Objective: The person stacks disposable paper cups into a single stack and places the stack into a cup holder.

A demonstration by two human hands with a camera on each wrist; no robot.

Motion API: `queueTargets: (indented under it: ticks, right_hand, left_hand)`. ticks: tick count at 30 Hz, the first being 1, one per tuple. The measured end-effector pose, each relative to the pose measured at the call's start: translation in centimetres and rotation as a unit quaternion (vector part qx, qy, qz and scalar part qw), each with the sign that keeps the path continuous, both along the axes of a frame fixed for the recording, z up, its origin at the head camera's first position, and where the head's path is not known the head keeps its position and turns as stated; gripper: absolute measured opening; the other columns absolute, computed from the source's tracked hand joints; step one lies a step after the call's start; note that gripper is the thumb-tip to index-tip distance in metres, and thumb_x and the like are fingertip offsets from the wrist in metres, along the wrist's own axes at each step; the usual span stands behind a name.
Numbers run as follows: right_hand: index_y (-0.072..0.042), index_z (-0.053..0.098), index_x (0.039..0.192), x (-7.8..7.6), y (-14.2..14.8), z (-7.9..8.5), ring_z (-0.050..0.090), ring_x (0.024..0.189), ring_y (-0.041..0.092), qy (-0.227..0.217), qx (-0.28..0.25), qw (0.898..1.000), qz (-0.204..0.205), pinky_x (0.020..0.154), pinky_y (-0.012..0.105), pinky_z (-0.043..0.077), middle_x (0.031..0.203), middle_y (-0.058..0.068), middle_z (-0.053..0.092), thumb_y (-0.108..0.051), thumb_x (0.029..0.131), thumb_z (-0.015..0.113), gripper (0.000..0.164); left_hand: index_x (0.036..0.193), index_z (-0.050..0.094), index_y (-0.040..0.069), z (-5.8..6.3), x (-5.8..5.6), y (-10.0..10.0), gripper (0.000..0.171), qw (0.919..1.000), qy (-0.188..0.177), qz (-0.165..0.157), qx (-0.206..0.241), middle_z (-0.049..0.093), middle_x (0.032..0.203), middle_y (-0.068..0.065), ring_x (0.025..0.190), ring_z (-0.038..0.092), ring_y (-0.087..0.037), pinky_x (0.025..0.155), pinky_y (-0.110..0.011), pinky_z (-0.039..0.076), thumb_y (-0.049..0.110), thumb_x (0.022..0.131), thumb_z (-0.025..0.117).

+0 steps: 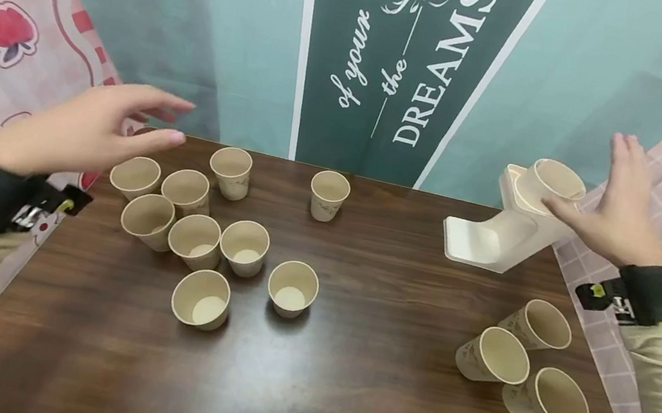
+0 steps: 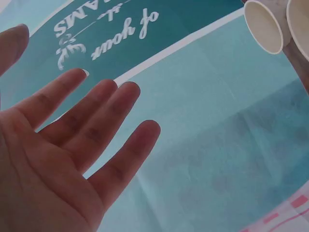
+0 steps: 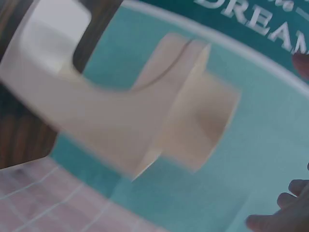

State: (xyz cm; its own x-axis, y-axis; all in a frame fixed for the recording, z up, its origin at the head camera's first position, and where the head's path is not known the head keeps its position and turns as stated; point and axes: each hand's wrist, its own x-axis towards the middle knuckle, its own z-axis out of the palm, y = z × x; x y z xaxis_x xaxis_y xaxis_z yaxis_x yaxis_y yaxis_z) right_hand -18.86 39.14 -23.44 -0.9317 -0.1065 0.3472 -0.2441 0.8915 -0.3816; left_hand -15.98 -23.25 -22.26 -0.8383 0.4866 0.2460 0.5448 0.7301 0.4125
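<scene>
Right hand (image 1: pixel 623 204) is by the white stand (image 1: pixel 525 239), 3 o'clock; left hand (image 1: pixel 95 125) is near paper cups (image 1: pixel 194 241), around 9. Fingers (image 2: pixel 128 158) wide on both.

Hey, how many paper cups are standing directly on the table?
12: seven cups clustered on the left, one cup just right of them, another cup near the back middle, three cups on the right. More could be hidden, nested inside.

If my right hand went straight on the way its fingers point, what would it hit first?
Probably the teal cloth at the back: your right hand points towards it in the head view, though the depth between them is unclear.
</scene>
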Motion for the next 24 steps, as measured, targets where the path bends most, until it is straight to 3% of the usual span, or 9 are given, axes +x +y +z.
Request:
queueTargets:
  ticks: [5, 10, 13, 14, 16, 18, 21, 22, 24]
  right_hand:
    - [-0.012, -0.021, 0.151, 0.7, 3.0, -1.5, -0.018, 0.141, 0.028, -0.043, -0.012, 0.999, -0.024, 0.111, 0.052, -0.01, 0.157, 0.015, -0.021, -0.02, 0.068, 0.081, 0.132]
    - [-0.015, -0.035, 0.144, 0.4, 4.7, -4.3, -0.021, 0.139, 0.03, -0.086, -0.071, 0.993, -0.028, 0.111, 0.052, -0.01, 0.153, 0.015, -0.031, -0.018, 0.07, 0.081, 0.137]
    - [-0.009, -0.037, 0.141, 0.2, 4.9, -6.1, -0.012, 0.139, 0.041, -0.148, -0.124, 0.98, -0.04, 0.111, 0.055, -0.004, 0.152, 0.029, -0.021, -0.021, 0.08, 0.074, 0.128]
    - [-0.006, -0.033, 0.141, 0.1, 4.9, -6.6, -0.005, 0.14, 0.04, -0.164, -0.141, 0.976, -0.041, 0.112, 0.053, -0.001, 0.151, 0.031, -0.015, -0.022, 0.082, 0.072, 0.122]
    - [-0.002, -0.007, 0.142, 0.1, 4.7, -7.6, 0.022, 0.133, 0.039, -0.177, -0.157, 0.971, -0.04, 0.111, 0.044, 0.019, 0.143, 0.031, 0.015, -0.023, 0.084, 0.071, 0.099]
    - [0.001, 0.021, 0.134, -0.2, 4.7, -8.6, 0.041, 0.119, 0.024, -0.17, -0.193, 0.966, -0.022, 0.101, 0.029, 0.034, 0.129, 0.014, 0.04, -0.016, 0.084, 0.07, 0.072]
    - [-0.016, 0.045, 0.127, -0.3, 4.6, -9.8, 0.046, 0.106, 0.008, -0.157, -0.212, 0.965, -0.002, 0.081, 0.016, 0.038, 0.116, -0.009, 0.049, -0.014, 0.084, 0.07, 0.049]
    - [-0.02, 0.047, 0.128, -0.3, 4.5, -10.1, 0.046, 0.108, 0.008, -0.157, -0.216, 0.964, -0.003, 0.085, 0.019, 0.039, 0.116, -0.012, 0.05, -0.015, 0.085, 0.069, 0.048]
    - [-0.022, 0.041, 0.134, -0.3, 4.3, -10.3, 0.042, 0.115, 0.017, -0.159, -0.202, 0.966, -0.024, 0.093, 0.031, 0.037, 0.123, -0.006, 0.045, -0.023, 0.087, 0.067, 0.054]
  left_hand:
    - [0.129, 0.061, 0.015, -1.8, 2.9, -1.9, 0.042, 0.9985, 0.045, 0.022, 0.022, 0.065, 0.12, -0.005, 0.097, 0.05, 0.006, 0.083, -0.009, 0.036, 0.017, 0.087, 0.067]
    - [0.121, 0.065, 0.017, -4.8, 5.5, -3.2, 0.036, 0.9976, 0.038, 0.044, 0.038, 0.067, 0.113, 0.002, 0.089, 0.052, 0.009, 0.074, -0.008, 0.04, 0.011, 0.086, 0.068]
    - [0.117, 0.065, 0.011, -7.5, 7.1, -3.4, 0.033, 0.9972, 0.022, 0.03, 0.065, 0.069, 0.106, -0.003, 0.09, 0.056, 0.01, 0.074, -0.006, 0.043, 0.004, 0.084, 0.067]
    - [0.117, 0.065, 0.009, -8.4, 7.6, -3.3, 0.034, 0.9968, 0.007, 0.023, 0.076, 0.069, 0.106, -0.006, 0.091, 0.057, 0.009, 0.074, -0.007, 0.045, 0.002, 0.085, 0.067]
    - [0.12, 0.062, 0.005, -10.2, 8.8, -2.9, 0.034, 0.996, -0.021, 0.01, 0.087, 0.069, 0.107, -0.009, 0.093, 0.06, 0.005, 0.075, -0.011, 0.048, 0.002, 0.086, 0.065]
    - [0.123, 0.06, 0.005, -11.8, 9.9, -2.4, 0.036, 0.9944, -0.047, 0.006, 0.095, 0.068, 0.11, -0.009, 0.095, 0.062, -0.001, 0.074, -0.018, 0.052, 0.004, 0.087, 0.064]
    - [0.128, 0.056, 0.005, -14.0, 11.1, -1.4, 0.042, 0.9911, -0.073, 0.006, 0.111, 0.065, 0.117, -0.012, 0.098, 0.063, -0.008, 0.075, -0.031, 0.055, 0.006, 0.086, 0.065]
    - [0.129, 0.055, 0.005, -14.6, 11.4, -1.1, 0.045, 0.9895, -0.081, 0.005, 0.119, 0.064, 0.119, -0.013, 0.1, 0.062, -0.009, 0.075, -0.034, 0.055, 0.006, 0.086, 0.066]
    - [0.132, 0.052, 0.004, -15.8, 11.8, -0.5, 0.052, 0.9865, -0.088, -0.003, 0.138, 0.06, 0.124, -0.014, 0.104, 0.06, -0.008, 0.077, -0.037, 0.055, 0.005, 0.083, 0.069]
